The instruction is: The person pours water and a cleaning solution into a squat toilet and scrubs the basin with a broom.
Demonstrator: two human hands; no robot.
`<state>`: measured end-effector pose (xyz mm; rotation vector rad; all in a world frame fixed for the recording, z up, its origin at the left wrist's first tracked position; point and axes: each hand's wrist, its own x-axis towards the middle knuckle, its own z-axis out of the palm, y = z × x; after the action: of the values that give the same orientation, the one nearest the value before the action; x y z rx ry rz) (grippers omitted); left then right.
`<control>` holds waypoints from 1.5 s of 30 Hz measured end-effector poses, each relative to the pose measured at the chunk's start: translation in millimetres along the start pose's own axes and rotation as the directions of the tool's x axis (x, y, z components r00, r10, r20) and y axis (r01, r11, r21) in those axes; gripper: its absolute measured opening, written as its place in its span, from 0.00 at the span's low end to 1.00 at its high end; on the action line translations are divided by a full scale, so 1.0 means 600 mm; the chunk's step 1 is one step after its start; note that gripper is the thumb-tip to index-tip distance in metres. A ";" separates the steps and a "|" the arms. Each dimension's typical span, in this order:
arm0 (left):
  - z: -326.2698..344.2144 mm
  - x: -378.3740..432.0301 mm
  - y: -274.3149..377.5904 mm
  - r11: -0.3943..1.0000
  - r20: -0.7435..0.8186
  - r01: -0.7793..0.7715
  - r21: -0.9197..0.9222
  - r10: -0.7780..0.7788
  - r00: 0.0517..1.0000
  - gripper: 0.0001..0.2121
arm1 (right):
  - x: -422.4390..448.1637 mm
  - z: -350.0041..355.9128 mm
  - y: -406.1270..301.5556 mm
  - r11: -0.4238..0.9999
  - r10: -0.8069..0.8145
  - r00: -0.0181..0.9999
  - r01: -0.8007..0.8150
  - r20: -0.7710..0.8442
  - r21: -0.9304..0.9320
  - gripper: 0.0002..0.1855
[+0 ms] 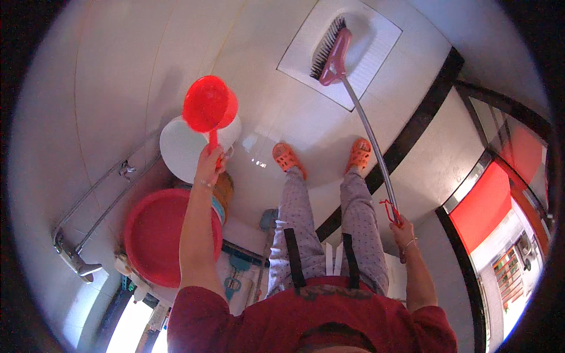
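My left hand (210, 164) grips the handle of a red plastic dipper (206, 103), held up over a white round lid or bucket top (178, 148). Whether the dipper holds water I cannot tell. In my right hand (402, 231) is the upper end of a long metal broom handle (373, 141), with a red cord loop near the grip. The broom's pink head (337, 57) with dark bristles is over a white squat toilet (298, 57) set in the floor. Its bristles face left, and I cannot tell whether they touch the bowl.
A large red basin (152, 238) stands to the left, below the white lid. A wall tap (127, 168) and a shower fitting (77, 260) are at the left wall. A black-edged sill (423, 108) runs along the right. My feet in orange clogs (287, 156) stand on pale tiles.
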<state>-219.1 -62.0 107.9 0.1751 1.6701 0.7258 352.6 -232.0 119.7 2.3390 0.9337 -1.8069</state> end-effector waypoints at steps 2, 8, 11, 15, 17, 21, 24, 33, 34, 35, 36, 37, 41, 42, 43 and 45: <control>0.041 0.043 0.017 0.994 0.081 -0.009 0.108 0.001 0.997 0.07 | -0.002 -0.004 0.005 1.000 -0.008 1.000 0.008 -0.005 -0.003 0.10; 0.190 0.188 0.090 0.665 0.075 -0.136 0.734 0.119 0.990 0.16 | 0.014 -0.017 0.044 0.957 -0.171 0.983 0.151 -0.061 -0.249 0.12; 0.267 0.223 0.122 0.257 0.114 -0.177 0.950 0.241 0.964 0.19 | 0.015 -0.016 0.044 0.958 -0.138 0.987 0.112 -0.084 -0.263 0.12; 0.355 0.229 0.157 -0.037 0.157 -0.153 0.987 0.319 0.935 0.18 | 0.009 -0.020 0.028 0.983 -0.100 0.994 0.092 -0.041 -0.156 0.13; 0.383 0.227 0.161 -0.083 0.155 -0.134 0.987 0.335 0.929 0.17 | 0.008 -0.019 0.021 0.977 -0.149 0.986 0.135 -0.070 -0.166 0.13; 0.428 0.210 0.172 -0.211 0.201 -0.122 0.970 0.406 0.892 0.14 | 0.013 -0.016 0.025 0.969 -0.157 0.985 0.140 -0.071 -0.202 0.12; 0.444 0.204 0.180 -0.255 0.190 -0.093 0.963 0.387 0.902 0.13 | 0.005 -0.012 0.008 0.982 -0.138 0.988 0.128 -0.070 -0.141 0.12; 0.437 0.228 0.171 -0.339 0.267 -0.078 0.938 0.559 0.785 0.11 | 0.011 0.011 0.000 0.985 -0.162 0.980 0.152 -0.115 -0.086 0.14; 0.434 0.230 0.172 -0.285 0.236 -0.083 0.955 0.559 0.795 0.11 | 0.009 0.010 -0.008 0.990 -0.127 0.987 0.121 -0.095 -0.069 0.14; 0.430 0.233 0.174 -0.229 0.204 -0.087 0.969 0.556 0.806 0.11 | 0.009 0.009 -0.012 0.995 -0.093 0.993 0.089 -0.075 -0.052 0.14; 0.427 0.233 0.177 -0.174 0.174 -0.092 0.981 0.550 0.817 0.12 | 0.008 0.009 -0.011 0.997 -0.067 0.995 0.065 -0.074 -0.033 0.14; 0.421 0.235 0.176 -0.106 0.134 -0.091 0.990 0.548 0.826 0.13 | 0.008 0.011 -0.010 0.999 -0.043 0.996 0.042 -0.072 -0.013 0.14; 0.296 0.287 0.137 0.189 -0.031 -0.079 0.979 0.516 0.856 0.15 | 0.006 0.008 -0.028 0.998 -0.032 0.999 0.033 -0.024 0.048 0.15; 0.264 0.299 0.126 0.267 -0.067 -0.080 0.960 0.499 0.864 0.15 | 0.006 0.008 -0.033 0.998 -0.040 0.999 0.040 -0.012 0.048 0.15; 0.281 0.264 0.122 0.534 -0.110 -0.116 0.838 0.373 0.921 0.13 | 0.002 0.005 -0.027 0.998 -0.020 1.000 0.021 -0.022 0.058 0.15; 0.245 0.180 0.114 0.804 -0.116 -0.138 0.579 0.248 0.962 0.09 | -0.004 0.004 -0.022 0.993 -0.002 1.000 0.000 0.015 0.122 0.14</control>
<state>-127.3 98.5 46.7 0.7321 2.0385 0.3760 343.5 -223.1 125.4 2.3904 0.8452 -1.9320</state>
